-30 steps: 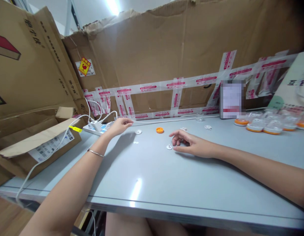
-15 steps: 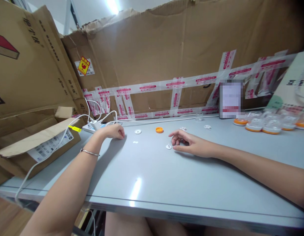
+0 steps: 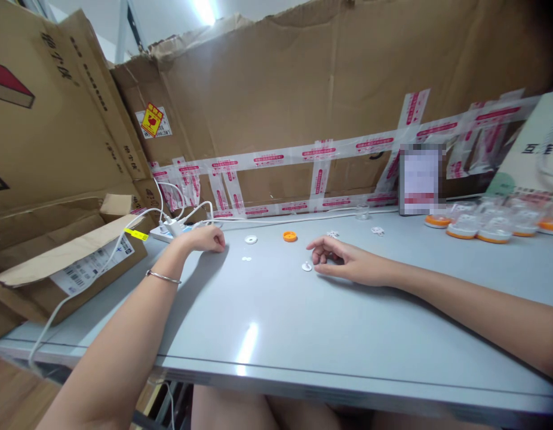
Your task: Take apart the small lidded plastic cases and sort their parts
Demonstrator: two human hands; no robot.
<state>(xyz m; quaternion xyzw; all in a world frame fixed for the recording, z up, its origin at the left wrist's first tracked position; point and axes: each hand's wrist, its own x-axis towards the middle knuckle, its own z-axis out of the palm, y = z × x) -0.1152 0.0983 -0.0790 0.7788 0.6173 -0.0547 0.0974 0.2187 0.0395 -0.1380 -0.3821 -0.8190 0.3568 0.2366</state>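
Note:
My left hand [image 3: 208, 239] rests on the grey table with its fingers curled in, and nothing shows in it. Just right of it lie a white ring-shaped disc [image 3: 250, 239] and two tiny white pieces [image 3: 246, 259]. Loosely bent, with thumb and fingers apart, my right hand [image 3: 337, 260] lies on its side and holds nothing. A small white disc with a raised stem [image 3: 307, 267] sits at its thumb tip, close by or touching. Between the hands, farther back, is an orange round cap [image 3: 289, 236]. Small white parts [image 3: 332, 235] lie behind my right hand, partly hidden.
More white parts [image 3: 377, 231] and a small clear cup [image 3: 362, 212] stand toward the back. Several clear domes with orange bases [image 3: 494, 230] crowd the right, beside a tablet [image 3: 421, 182]. On the left are a power strip [image 3: 162, 232] with cables and an opened carton [image 3: 79, 257].

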